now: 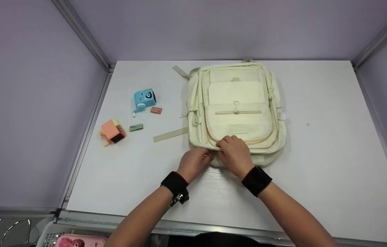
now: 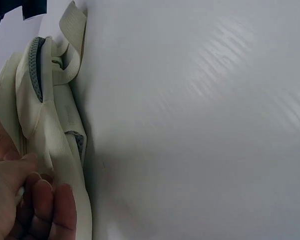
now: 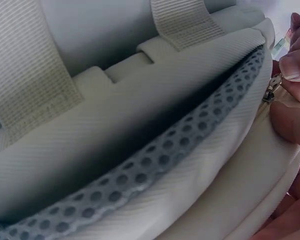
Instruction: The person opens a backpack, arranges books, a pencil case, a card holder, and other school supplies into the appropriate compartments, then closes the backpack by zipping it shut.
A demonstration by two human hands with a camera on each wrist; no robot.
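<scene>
A cream backpack (image 1: 236, 92) lies on the white table, its front pocket facing up. At its near edge, left of the middle, my left hand (image 1: 195, 162) has curled fingers and pinches a small metal zipper pull (image 3: 275, 82). My right hand (image 1: 235, 155) is beside it, gripping the fabric edge below the front pocket. Close up in the right wrist view, fingers of both hands meet around the zipper, next to a gap lined with grey mesh (image 3: 164, 145). The left wrist view has my left hand's curled fingertips (image 2: 64, 210) against the bag's side.
Left of the backpack are a blue boxy item (image 1: 144, 98) with an arm, an orange boxy item (image 1: 112, 131), a green block (image 1: 136, 127) and a reddish-brown block (image 1: 156, 110). A loose strap (image 1: 170, 134) points left. A basket (image 1: 47, 233) with a pink case stands below the table edge.
</scene>
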